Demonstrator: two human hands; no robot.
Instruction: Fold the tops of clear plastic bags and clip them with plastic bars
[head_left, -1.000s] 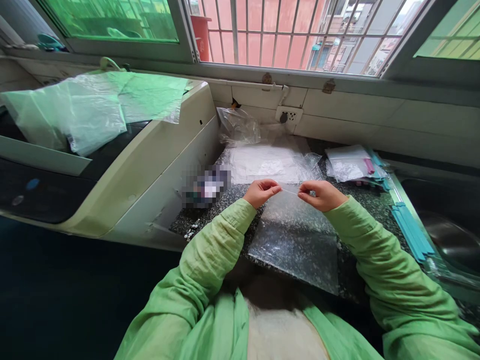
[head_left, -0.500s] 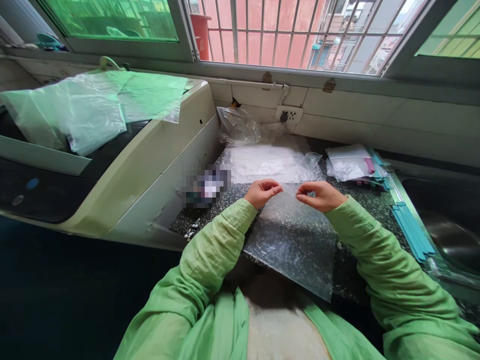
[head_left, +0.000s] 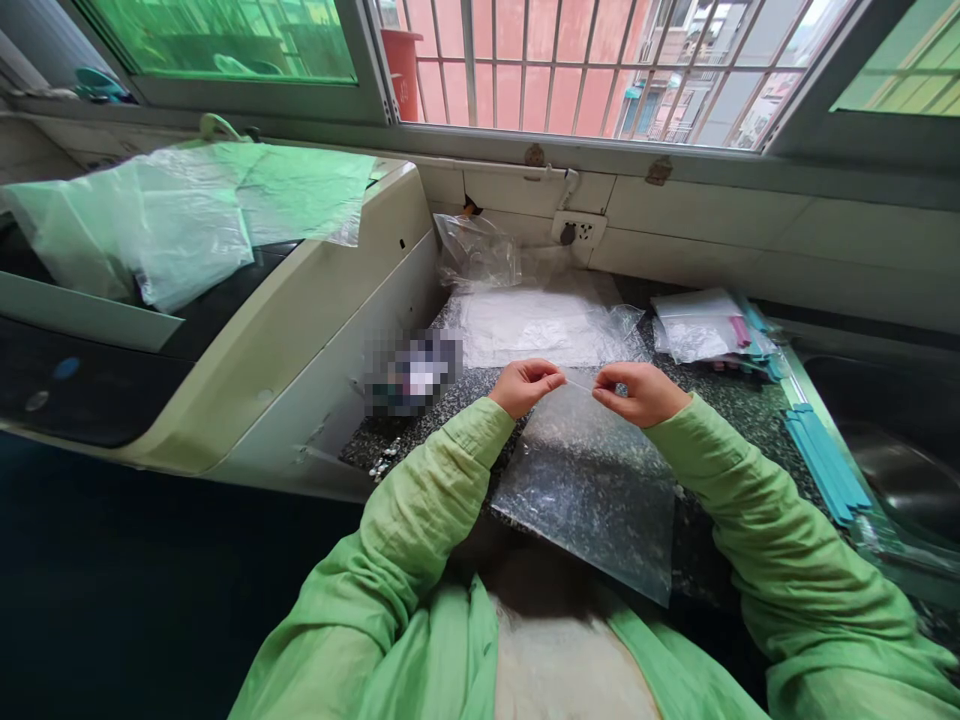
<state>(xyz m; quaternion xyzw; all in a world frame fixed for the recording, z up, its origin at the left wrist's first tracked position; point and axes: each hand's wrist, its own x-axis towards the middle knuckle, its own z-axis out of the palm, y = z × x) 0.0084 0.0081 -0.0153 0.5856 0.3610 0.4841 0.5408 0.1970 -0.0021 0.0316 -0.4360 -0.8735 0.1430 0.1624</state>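
Observation:
A clear plastic bag [head_left: 592, 490] hangs from both hands over the front of the speckled dark countertop [head_left: 757, 430]. My left hand [head_left: 525, 386] pinches its top edge between thumb and fingers. A short way to the right, my right hand [head_left: 637, 392] pinches the same edge, leaving a small stretch of it taut between the two. The bag's lower end reaches past the counter's front edge. Just behind my hands lies a stack of clear plastic bags [head_left: 540, 325].
To the left stands a washing machine [head_left: 322, 330] with plastic sheets [head_left: 195, 220] on top. A blurred-out item [head_left: 412, 375] sits beside it. Right are small filled zip bags [head_left: 701, 325], teal strips [head_left: 825, 465] and a metal sink [head_left: 900, 460]. A wall socket [head_left: 579, 230] is behind.
The bag's lower end has shifted slightly to the right. Both hands keep their pinch in nearly the same place.

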